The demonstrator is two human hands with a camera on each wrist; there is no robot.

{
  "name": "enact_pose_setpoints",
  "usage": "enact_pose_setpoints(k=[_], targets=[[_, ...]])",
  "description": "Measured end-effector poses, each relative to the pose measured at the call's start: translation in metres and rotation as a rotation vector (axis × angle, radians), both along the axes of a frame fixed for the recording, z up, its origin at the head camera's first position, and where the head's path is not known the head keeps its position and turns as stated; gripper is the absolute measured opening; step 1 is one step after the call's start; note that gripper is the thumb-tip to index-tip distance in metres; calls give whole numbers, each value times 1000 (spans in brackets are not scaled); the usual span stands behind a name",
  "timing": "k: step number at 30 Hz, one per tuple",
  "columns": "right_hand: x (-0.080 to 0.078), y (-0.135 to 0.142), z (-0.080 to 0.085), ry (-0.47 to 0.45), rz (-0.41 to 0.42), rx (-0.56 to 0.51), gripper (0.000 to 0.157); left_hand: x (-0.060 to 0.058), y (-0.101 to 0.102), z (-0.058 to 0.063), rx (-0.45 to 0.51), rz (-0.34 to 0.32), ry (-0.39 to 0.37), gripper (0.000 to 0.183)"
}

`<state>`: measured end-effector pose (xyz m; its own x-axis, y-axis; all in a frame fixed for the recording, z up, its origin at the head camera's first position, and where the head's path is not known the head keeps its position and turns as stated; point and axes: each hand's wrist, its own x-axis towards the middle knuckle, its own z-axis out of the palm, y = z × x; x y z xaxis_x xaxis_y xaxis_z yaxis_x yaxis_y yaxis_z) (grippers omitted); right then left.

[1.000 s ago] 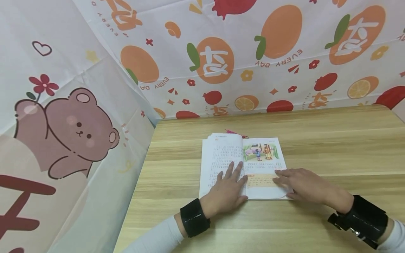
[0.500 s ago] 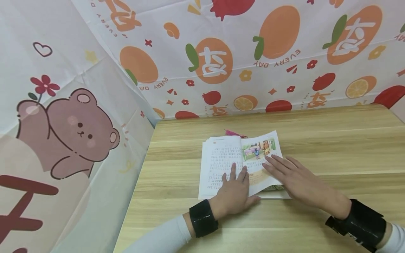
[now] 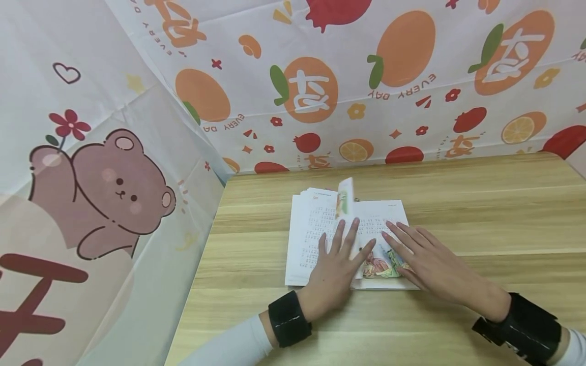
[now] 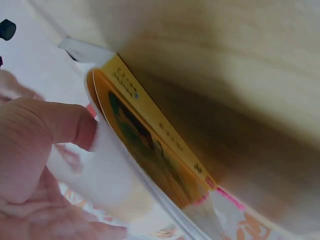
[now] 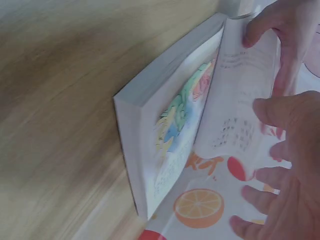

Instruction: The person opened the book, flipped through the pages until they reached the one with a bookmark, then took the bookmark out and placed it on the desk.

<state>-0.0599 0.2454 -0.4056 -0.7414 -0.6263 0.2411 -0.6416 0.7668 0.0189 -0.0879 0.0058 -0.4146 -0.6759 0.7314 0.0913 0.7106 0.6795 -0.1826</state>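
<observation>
A thick paperback book (image 3: 299, 244) lies spread on the table, with printed text and a coloured picture (image 3: 376, 268) on its right-hand page. One page (image 3: 345, 194) stands curled up near the middle fold. My left hand (image 3: 330, 272) lies over the fold with fingers spread, pressing against this page; its thumb shows at the paper in the right wrist view. Over the right-hand page, my right hand (image 3: 435, 262) is held with straight fingers, gripping nothing. In the left wrist view the book's yellow spine (image 4: 157, 122) and a pink tassel (image 4: 230, 199) show.
The wooden table (image 3: 494, 213) carries the book near its middle. Behind it hangs a white cloth (image 3: 256, 96) printed with oranges and other fruit. Another cloth, with a bear (image 3: 123, 188) on it, hangs at the left. Each wrist wears a black band (image 3: 289, 318).
The page with the indoor picture has lifted from the right and swung left to the fold, uncovering another picture. My left hand followed it; my right hand moved up over the right-hand page.
</observation>
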Motion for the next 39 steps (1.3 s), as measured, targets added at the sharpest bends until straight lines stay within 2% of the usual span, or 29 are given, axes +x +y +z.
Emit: enact_pose_setpoints(k=[3, 6, 9, 11, 16, 19, 21, 27, 34, 39], targets=[[3, 5, -3, -83, -9, -1, 69, -4, -6, -1, -86, -9, 77, 72], [6, 9, -4, -207, -24, 0, 67, -6, -11, -1, -119, 3, 70, 51], [7, 13, -5, -311, -49, -6, 66, -6, -12, 1, -136, 13, 53, 48], [6, 14, -6, -343, -63, -7, 69, -6, -12, 3, -146, 14, 40, 53], [2, 16, -8, -356, -65, -11, 75, -6, -12, 6, -169, 49, 2, 66], [0, 16, -8, -366, -66, -7, 77, -7, -14, 6, -175, 60, -17, 67], [-2, 17, -8, -372, -68, -6, 77, -7, -15, 5, -174, 42, -36, 64], [-5, 17, -7, -399, -68, 0, 74, -8, -19, 2, -101, 4, -157, 58], [-9, 17, -4, -419, -45, 3, 70, -7, -19, 2, -60, 22, -232, 59], [-11, 17, -4, -402, -14, 6, 61, -5, -18, 2, 13, 69, -364, 62]])
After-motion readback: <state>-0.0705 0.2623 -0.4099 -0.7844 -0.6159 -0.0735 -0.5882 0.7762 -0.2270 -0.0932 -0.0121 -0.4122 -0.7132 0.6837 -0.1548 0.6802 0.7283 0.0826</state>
